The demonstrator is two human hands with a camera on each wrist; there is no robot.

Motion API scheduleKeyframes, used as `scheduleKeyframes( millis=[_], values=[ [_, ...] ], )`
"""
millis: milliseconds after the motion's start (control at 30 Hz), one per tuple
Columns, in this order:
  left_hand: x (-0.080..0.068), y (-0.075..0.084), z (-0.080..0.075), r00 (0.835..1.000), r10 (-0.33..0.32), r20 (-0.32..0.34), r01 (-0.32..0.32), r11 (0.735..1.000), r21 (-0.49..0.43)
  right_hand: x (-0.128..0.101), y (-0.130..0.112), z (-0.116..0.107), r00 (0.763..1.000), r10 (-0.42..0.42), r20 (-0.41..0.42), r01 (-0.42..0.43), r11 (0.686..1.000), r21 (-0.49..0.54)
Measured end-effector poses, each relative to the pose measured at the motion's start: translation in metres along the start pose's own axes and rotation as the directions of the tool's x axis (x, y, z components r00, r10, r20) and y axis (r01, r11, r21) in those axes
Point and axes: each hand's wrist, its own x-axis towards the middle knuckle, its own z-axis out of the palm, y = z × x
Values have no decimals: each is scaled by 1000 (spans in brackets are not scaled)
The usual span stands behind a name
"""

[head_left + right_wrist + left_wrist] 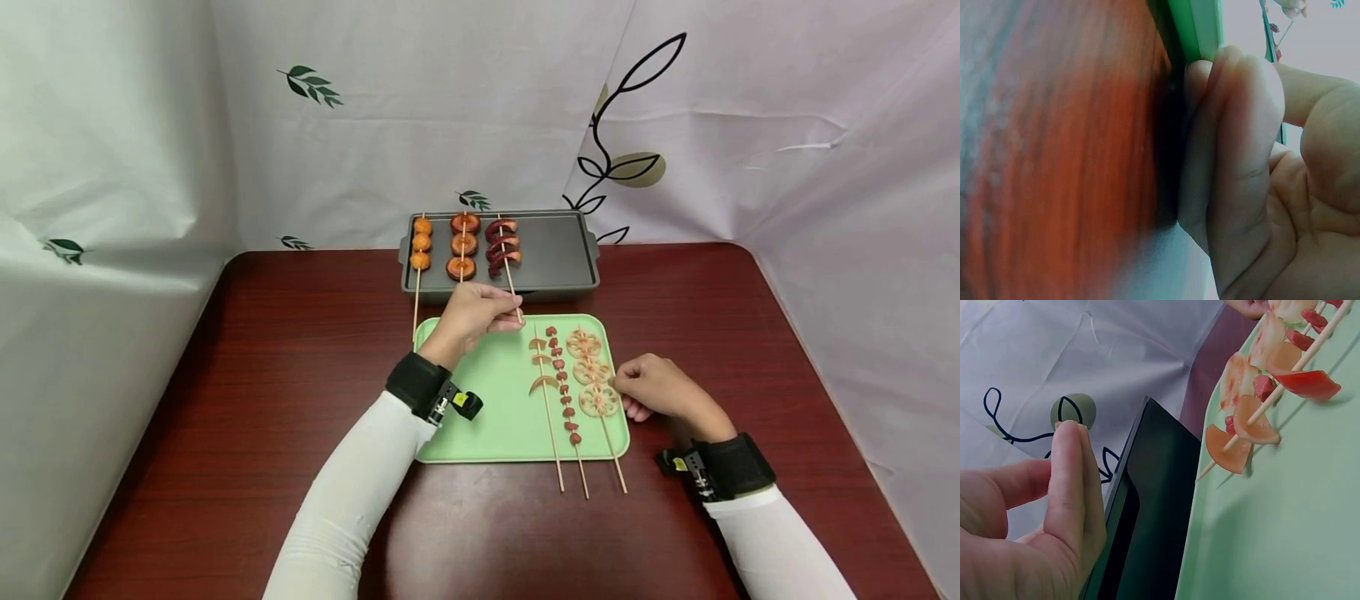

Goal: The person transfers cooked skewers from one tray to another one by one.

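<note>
dark sausage skewer [504, 250] on grey grill pan [558, 250], stick end pinched by left hand [472, 315]. right hand [660, 390] curled against green tray [487, 400] edge, gripping nothing seen. three raw skewers [573, 383] on tray; red-brown table [300, 350] beneath.

Three views — one from above, two very near

The head camera looks forward and down over the whole table [300, 350], from a moderate distance. The left wrist camera sits low and very close, facing across the green tray [1272, 537] toward the dark tray [1147, 506]. The right wrist camera is pressed near the table [1054, 156] — all three views share the green tray [1200, 25].
</note>
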Motion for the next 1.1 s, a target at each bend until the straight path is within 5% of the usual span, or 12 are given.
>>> scheduleKeyframes(
  millis=[700, 1100],
  values=[
    [-9, 1, -2, 999, 22, 32, -25, 995, 92, 1, 0, 1, 1000, -17, -1, 17, 1000, -3],
    [-29, -7, -8, 995, 50, 87, -67, 976, 208, 0, 3, 0, 1000, -21, 13, 21, 1000, 6]
  ],
)
